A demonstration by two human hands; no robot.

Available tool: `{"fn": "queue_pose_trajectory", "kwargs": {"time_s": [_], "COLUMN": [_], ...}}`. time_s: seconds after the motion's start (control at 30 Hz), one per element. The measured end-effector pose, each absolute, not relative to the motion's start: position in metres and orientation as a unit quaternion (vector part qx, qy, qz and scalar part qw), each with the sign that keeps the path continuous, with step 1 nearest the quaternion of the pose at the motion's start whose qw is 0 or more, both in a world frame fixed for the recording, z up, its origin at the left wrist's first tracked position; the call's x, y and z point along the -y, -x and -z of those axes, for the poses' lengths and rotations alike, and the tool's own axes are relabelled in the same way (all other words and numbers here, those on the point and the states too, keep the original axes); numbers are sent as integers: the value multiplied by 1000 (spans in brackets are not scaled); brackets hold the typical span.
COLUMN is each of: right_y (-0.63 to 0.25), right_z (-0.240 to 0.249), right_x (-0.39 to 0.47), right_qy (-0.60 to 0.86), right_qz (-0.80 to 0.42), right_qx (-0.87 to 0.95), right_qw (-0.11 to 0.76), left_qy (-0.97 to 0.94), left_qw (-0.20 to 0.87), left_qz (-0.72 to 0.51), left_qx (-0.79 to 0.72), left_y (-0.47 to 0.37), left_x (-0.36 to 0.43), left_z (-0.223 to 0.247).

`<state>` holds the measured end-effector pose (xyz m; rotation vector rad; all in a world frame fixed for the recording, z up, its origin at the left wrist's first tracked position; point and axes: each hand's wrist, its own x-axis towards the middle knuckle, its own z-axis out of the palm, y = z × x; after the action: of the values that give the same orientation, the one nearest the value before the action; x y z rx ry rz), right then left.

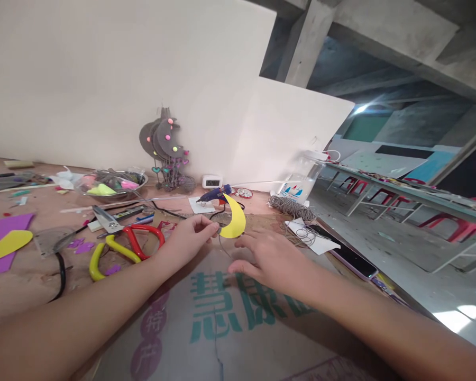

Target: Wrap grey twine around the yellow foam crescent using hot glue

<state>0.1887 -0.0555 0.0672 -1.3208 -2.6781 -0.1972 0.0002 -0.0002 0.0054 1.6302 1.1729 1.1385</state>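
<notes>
A yellow crescent moon cutout stands over the cardboard. My left hand pinches its lower left tip between thumb and fingertips. From that tip a thin grey cord hangs down. Just below and right of the crescent, my right hand has its thumb and fingers apart, with nothing visible between them. Whether its fingertips touch the crescent's edge I cannot tell. A dark blue glue gun lies right behind the crescent.
Scissors with red and yellow handles lie left of my left hand. Purple and yellow foam sheets are farther left. Behind stand a bowl of craft bits, a hanging grey moon ornament and a small clock. A phone lies right.
</notes>
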Motion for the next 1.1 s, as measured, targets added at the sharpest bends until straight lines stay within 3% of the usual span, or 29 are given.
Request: {"fn": "queue_pose_trajectory", "kwargs": {"time_s": [0.2,0.4,0.57,1.1], "right_y": [-185,-180,-184,-198], "right_z": [-39,-29,-37,-42], "right_x": [44,50,54,24], "right_qy": [367,315,348,446], "right_qz": [25,62,53,-103], "right_qx": [922,937,924,816], "right_qw": [119,136,148,354], "left_qy": [-639,-654,-688,-708], "left_qw": [393,387,369,430], "left_qz": [-486,-455,-421,-364], "left_qx": [-448,-464,-463,-427], "left_y": [3,0,-3,-3], "left_x": [-4,3,11,12], "left_z": [-3,-8,-12,-10]}}
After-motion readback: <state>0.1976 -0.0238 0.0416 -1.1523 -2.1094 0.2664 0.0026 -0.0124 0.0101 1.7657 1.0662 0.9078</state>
